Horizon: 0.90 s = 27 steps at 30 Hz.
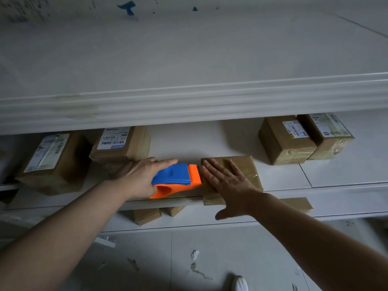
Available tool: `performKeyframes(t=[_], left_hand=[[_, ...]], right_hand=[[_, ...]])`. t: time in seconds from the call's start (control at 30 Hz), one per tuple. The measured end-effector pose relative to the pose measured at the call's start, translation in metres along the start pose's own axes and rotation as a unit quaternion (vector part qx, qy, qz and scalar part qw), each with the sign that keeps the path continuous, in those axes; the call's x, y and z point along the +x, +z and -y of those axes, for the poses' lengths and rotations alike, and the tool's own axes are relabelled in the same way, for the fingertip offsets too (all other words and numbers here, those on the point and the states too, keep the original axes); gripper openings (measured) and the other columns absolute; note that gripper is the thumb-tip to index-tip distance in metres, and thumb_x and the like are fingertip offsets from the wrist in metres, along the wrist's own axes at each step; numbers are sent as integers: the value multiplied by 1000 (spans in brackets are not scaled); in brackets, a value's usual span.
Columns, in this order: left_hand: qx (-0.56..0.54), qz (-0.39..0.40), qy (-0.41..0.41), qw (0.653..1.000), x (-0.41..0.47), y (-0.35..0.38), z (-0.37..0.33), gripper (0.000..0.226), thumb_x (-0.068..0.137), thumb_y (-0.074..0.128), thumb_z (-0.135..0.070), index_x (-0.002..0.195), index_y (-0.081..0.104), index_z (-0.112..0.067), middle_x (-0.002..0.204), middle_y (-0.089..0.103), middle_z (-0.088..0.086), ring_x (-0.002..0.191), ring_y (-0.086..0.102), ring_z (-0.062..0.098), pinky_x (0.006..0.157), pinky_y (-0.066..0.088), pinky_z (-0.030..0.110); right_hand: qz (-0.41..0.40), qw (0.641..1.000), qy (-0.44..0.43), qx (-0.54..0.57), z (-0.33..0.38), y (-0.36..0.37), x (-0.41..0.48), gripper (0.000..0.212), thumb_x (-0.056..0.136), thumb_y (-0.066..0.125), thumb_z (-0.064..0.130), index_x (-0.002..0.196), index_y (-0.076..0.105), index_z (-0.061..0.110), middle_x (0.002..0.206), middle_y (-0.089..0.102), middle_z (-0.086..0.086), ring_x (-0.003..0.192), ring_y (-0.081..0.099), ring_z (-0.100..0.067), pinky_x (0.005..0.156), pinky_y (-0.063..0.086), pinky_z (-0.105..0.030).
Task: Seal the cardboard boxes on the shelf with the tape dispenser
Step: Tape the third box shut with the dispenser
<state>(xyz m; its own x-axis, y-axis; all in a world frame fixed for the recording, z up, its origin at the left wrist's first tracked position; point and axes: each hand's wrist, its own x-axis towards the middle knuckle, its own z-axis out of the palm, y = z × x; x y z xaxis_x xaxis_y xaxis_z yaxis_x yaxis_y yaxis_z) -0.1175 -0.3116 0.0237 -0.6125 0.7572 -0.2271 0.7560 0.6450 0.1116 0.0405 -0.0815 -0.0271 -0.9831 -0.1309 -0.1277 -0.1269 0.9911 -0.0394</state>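
A flat cardboard box (pixel 249 166) lies at the front edge of the white shelf (pixel 336 177), its near end hanging over the lip. My right hand (pixel 224 181) rests flat on top of it, fingers spread and straight. My left hand (pixel 140 175) grips the blue and orange tape dispenser (pixel 178 179), with the index finger stretched along its top. The dispenser's orange front end touches the box's left edge.
Two labelled boxes (pixel 52 160) (pixel 119 143) stand on the shelf at the left, two more (pixel 285 139) (pixel 329 135) at the right. A deep upper shelf (pixel 189 101) overhangs. Small boxes (pixel 147 215) sit on the shelf below. Debris litters the tiled floor (pixel 210 259).
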Motion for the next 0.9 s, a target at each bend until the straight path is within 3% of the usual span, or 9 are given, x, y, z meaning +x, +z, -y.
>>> performKeyframes(t=[0.13,0.27,0.4,0.5,0.57,0.63,0.73,0.83,0.9], left_hand=[[-30,3,7,1000,-2,7,0,94,76,65,-20,140,10,-62,109,48,-9,84,56,13,71,54,35],[-62,-4,3,998,-15,10,-4,96,74,67,-24,139,8,-63,112,51,-10,82,57,9,69,56,35],[-145,-86,35,985,-33,-21,-15,84,65,59,-47,141,24,-56,123,55,-8,104,57,11,87,48,27],[-49,-117,59,990,-34,-54,-38,84,66,53,-61,143,19,-56,115,53,-11,98,57,16,80,44,25],[22,-116,70,991,-26,-66,-57,86,70,55,-48,143,11,-57,112,51,-12,94,57,18,77,45,26],[32,-108,69,991,-16,-73,-77,87,72,59,-35,144,13,-55,112,50,-12,95,57,17,79,47,27],[26,-84,86,992,-5,-81,-97,85,71,59,-38,144,18,-53,114,51,-12,97,55,15,78,44,25],[34,-64,92,993,-3,-85,-101,88,63,48,-48,143,15,-55,120,51,-12,104,56,15,84,46,28],[32,-52,90,994,-4,-87,-101,89,65,53,-43,143,11,-56,122,50,-12,103,54,14,85,47,30]], right_hand=[[21,997,75,20,9,-21,21,126,70,69,56,151,-15,11,159,-21,-9,145,-21,-26,118,-6,-53],[63,994,87,34,15,-31,36,129,63,73,53,152,-12,15,156,11,-7,145,10,-29,114,8,-62],[-42,979,63,190,-4,-56,17,136,57,86,35,153,-8,18,149,17,-3,136,28,-21,113,28,-37],[-58,903,81,418,-22,-52,-4,133,55,92,11,153,2,21,145,22,3,134,30,-13,101,37,-24],[-39,871,101,479,-33,-45,-19,132,55,92,9,152,5,25,152,21,5,140,24,-12,106,35,-30],[-42,896,114,427,-41,-46,-26,136,51,94,21,151,2,24,156,17,1,143,19,-16,116,25,-40],[-71,942,93,313,-41,-58,-24,145,46,92,42,151,-5,23,157,15,-2,145,12,-20,120,8,-49],[-68,949,77,299,-39,-61,-22,142,50,90,42,151,-8,23,150,28,4,139,24,-19,119,6,-47],[-75,946,79,305,-42,-58,-23,141,52,89,42,151,-8,23,148,30,6,139,23,-18,120,2,-46]])
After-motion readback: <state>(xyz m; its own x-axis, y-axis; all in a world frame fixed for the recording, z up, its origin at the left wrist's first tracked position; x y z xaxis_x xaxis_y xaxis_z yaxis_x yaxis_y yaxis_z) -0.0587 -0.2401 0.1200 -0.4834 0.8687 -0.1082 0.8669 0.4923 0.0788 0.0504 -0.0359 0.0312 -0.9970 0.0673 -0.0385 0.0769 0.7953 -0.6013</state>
